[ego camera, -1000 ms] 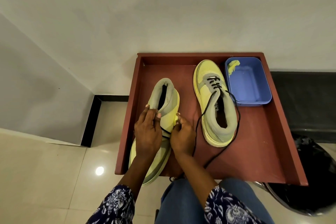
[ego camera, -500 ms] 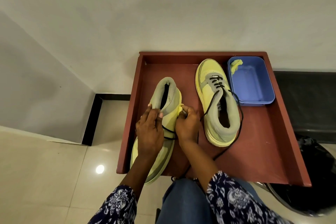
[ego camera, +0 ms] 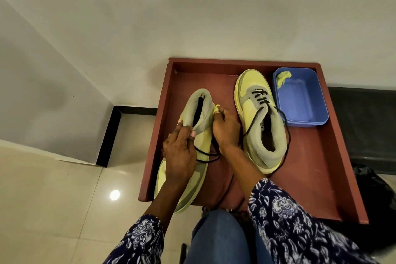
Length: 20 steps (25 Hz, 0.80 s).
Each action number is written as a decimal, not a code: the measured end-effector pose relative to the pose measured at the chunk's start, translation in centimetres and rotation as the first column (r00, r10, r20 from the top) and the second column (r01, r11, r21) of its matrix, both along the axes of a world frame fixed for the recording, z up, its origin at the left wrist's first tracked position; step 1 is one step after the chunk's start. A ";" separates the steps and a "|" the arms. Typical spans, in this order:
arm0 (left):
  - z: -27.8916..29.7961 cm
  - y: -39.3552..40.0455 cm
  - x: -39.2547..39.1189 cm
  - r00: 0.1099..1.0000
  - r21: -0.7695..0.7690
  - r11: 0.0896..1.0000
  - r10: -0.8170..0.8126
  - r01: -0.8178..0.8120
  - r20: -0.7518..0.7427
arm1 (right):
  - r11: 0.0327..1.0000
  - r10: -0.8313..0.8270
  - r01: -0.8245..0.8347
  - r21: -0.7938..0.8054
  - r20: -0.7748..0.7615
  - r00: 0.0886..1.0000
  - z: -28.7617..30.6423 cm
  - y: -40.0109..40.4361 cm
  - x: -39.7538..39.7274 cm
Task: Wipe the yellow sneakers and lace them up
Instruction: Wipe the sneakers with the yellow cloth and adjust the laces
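A plain pale wall meets a glossy cream tiled floor, and against the wall sits a shallow reddish-brown wooden tray seen from above by a seated person wearing blue jeans and navy floral sleeves. Two yellow and grey sneakers are on the tray. The left sneaker lies at the tray's left side, its toe pointing toward the person and hanging over the tray's near edge, its grey padded collar raised toward the wall. The left hand rests over the middle of this shoe, fingers curled and grasping the grey collar on its left side. The right hand is at the collar's right side, its fingertips pinching a small yellow loop on the shoe. A black shoelace crosses this sneaker in a loose loop just below the hands and trails down off the tray's near edge. The right sneaker stands flat in the middle of the tray, toe toward the wall, with a black lace threaded through only its front eyelets and the loose ends draped around the shoe. Just beside it, in the tray's far right corner, is a blue plastic tub with a crumpled yellow cloth at its far left corner. A black bag is partly visible at the right edge
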<state>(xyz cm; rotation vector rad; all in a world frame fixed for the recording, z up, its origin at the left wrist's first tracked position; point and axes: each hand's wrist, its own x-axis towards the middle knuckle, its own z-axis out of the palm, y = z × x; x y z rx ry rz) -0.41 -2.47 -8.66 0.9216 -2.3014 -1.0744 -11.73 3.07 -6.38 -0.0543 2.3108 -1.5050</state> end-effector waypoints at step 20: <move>0.3 0.3 0.0 0.998 0.007 0.999 0.042 -0.043 0.056 | 0.997 -0.063 0.063 -0.034 -0.005 0.998 -0.2 0.0 1.0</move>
